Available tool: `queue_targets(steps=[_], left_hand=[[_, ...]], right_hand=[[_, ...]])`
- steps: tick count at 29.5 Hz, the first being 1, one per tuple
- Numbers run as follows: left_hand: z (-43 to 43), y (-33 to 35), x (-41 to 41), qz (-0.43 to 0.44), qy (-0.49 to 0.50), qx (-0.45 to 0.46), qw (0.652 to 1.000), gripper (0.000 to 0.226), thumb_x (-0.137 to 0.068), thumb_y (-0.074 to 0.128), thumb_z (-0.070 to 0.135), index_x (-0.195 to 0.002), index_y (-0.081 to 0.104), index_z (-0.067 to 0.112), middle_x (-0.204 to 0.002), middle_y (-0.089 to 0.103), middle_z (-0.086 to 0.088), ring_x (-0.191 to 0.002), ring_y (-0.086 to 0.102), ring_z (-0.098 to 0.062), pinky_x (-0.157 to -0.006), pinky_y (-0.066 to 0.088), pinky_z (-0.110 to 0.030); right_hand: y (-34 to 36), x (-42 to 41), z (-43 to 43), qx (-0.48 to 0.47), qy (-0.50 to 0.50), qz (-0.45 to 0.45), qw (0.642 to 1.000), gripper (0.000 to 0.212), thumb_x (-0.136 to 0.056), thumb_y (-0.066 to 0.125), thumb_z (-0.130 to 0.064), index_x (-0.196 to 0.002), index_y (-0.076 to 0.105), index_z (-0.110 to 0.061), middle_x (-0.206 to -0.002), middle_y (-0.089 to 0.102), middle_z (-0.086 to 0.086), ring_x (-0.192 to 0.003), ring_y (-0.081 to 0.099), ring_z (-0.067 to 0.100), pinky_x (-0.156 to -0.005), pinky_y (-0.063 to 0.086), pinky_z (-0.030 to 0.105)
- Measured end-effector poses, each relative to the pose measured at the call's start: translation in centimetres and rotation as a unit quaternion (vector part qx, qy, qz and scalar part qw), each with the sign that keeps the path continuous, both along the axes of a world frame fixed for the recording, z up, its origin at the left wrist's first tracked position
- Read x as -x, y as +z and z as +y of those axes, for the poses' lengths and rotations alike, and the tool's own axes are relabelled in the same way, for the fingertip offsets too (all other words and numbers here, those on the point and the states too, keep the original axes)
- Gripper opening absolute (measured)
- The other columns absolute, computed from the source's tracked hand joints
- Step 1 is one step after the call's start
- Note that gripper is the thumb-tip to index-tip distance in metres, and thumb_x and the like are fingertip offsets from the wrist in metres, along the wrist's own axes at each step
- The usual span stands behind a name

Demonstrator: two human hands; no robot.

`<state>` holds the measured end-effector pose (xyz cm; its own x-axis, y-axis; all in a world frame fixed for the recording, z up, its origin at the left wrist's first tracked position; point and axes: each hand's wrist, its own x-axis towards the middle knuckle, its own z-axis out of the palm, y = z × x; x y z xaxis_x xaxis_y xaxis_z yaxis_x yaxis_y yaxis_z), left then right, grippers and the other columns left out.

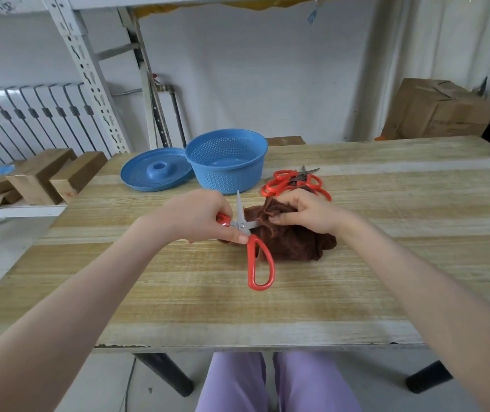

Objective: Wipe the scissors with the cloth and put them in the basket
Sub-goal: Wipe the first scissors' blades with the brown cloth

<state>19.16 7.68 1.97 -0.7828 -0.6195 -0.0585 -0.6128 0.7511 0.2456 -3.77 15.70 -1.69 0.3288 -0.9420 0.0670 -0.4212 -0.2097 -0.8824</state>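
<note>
White wall [267, 69], ribbed radiator [29, 120], slotted metal shelving [85, 69], cardboard box [437, 111] behind pale wooden table [178, 292].

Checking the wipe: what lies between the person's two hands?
Head view: between left hand and right hand lie the red-handled steel scissors, blades open, and the bunched brown cloth.
</note>
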Motion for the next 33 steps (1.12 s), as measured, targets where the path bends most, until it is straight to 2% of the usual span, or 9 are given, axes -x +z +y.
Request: queue_targets(steps=[4,8,11,13,15,18,23,28,33], left_hand=[[-0.9,0.4,-2.4,-0.025,0.02,0.003,0.999,0.07,-0.051,0.054,0.086,-0.048,0.033,0.02,-0.042,0.027,0.01,-0.04,0.027,-0.009,-0.051,0.026,-0.029],[-0.8,0.6,-2.0,-0.011,0.028,0.002,1.0,0.068,-0.053,0.056,0.084,-0.05,0.034,0.02,-0.04,0.028,0.011,-0.036,0.034,-0.007,-0.047,0.031,-0.026],[-0.9,0.7,-1.7,0.007,0.036,0.023,0.999,0.07,-0.05,0.052,0.087,-0.051,0.035,0.019,-0.04,0.032,0.011,-0.034,0.038,-0.006,-0.045,0.034,-0.025],[-0.9,1.1,-1.5,0.026,0.046,0.046,0.998,0.074,-0.046,0.045,0.091,-0.053,0.035,0.018,-0.044,0.032,0.009,-0.036,0.035,-0.008,-0.047,0.034,-0.027],[-1.0,1.3,-1.4,0.044,0.058,0.065,0.995,0.075,-0.045,0.041,0.091,-0.054,0.034,0.017,-0.047,0.034,0.005,-0.04,0.034,-0.01,-0.048,0.034,-0.029],[-0.9,1.9,-1.0,0.057,0.08,0.088,0.991,0.075,-0.048,0.04,0.091,-0.055,0.033,0.017,-0.05,0.034,0.004,-0.043,0.035,-0.012,-0.049,0.031,-0.029],[-0.9,2.4,0.2,0.147,0.116,0.121,0.975,0.071,-0.06,0.046,0.086,-0.054,0.037,0.016,-0.045,0.038,0.006,-0.041,0.051,-0.016,-0.045,0.035,-0.029],[-0.3,1.8,1.6,0.268,0.127,-0.018,0.955,0.045,-0.089,0.059,0.047,-0.075,0.055,0.004,-0.06,0.058,-0.004,-0.046,0.062,-0.012,-0.05,0.052,-0.033],[-0.8,2.1,2.9,0.361,0.163,-0.131,0.909,0.02,-0.102,0.042,0.025,-0.106,0.057,0.011,-0.096,0.068,-0.008,-0.091,0.067,-0.027,-0.083,0.054,-0.044]], right_hand=[[-0.3,3.0,0.5,0.001,-0.117,0.076,0.99,0.016,-0.094,0.062,-0.013,-0.087,0.069,-0.026,-0.09,0.07,-0.011,-0.092,0.064,0.008,-0.093,0.046,0.031],[-1.1,0.5,-0.4,0.036,-0.119,0.303,0.945,0.016,-0.095,0.06,-0.033,-0.081,0.059,-0.025,-0.088,0.066,-0.005,-0.084,0.062,0.018,-0.075,0.043,0.032],[-3.3,-1.9,-0.4,0.006,-0.081,0.415,0.906,0.037,-0.095,0.058,-0.038,-0.12,0.051,-0.012,-0.123,0.059,0.01,-0.114,0.055,0.027,-0.092,0.044,0.038],[-3.0,-1.9,0.3,0.0,-0.092,0.364,0.927,0.062,-0.093,0.063,-0.034,-0.143,0.036,-0.009,-0.14,0.045,0.011,-0.131,0.042,0.025,-0.109,0.036,0.039],[-1.3,-1.8,0.6,0.069,-0.146,0.237,0.958,0.059,-0.09,0.066,-0.021,-0.142,0.041,-0.009,-0.139,0.048,0.008,-0.13,0.044,0.02,-0.111,0.036,0.036],[1.2,-2.4,0.4,0.15,-0.242,0.107,0.953,0.016,-0.096,0.055,-0.015,-0.109,0.065,-0.012,-0.103,0.069,0.0,-0.095,0.066,0.015,-0.09,0.05,0.036],[1.8,-3.6,0.4,0.107,-0.192,0.072,0.973,0.029,-0.1,0.052,-0.025,-0.085,0.068,-0.007,-0.068,0.069,-0.001,-0.055,0.062,0.01,-0.055,0.048,0.019],[1.3,-3.8,-0.4,0.107,-0.228,-0.007,0.968,0.02,-0.1,0.053,-0.021,-0.086,0.065,-0.015,-0.069,0.066,-0.001,-0.052,0.061,0.006,-0.052,0.051,0.019],[2.1,-4.3,-1.7,0.104,-0.261,-0.049,0.958,0.023,-0.1,0.053,-0.018,-0.082,0.065,-0.011,-0.064,0.066,-0.005,-0.048,0.062,0.005,-0.05,0.051,0.017]])
